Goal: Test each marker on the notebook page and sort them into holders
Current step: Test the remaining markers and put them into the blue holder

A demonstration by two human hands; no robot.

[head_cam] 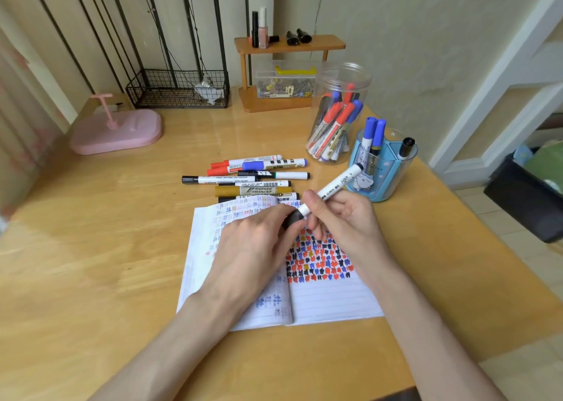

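Observation:
Above an open notebook (329, 297) on the wooden desk, my right hand (341, 218) grips the white barrel of a marker (338, 186). My left hand (253, 242) pinches that marker's black cap (295, 218) at its lower end. The right page carries rows of red, blue, black and yellow test marks. Several loose markers (256, 178) lie in a pile just beyond the notebook. A clear round jar (341, 74) at the back right holds several red and blue markers. Beside it, a blue holder (393, 175) has two blue markers and a black one.
A pink flat stand (122, 129) sits at the back left, with a black wire basket (179, 90) behind it. A small wooden shelf (289, 45) carries bottles above a clear parts box (283, 84). The desk's right edge drops to the floor, where a dark bin (524, 199) stands.

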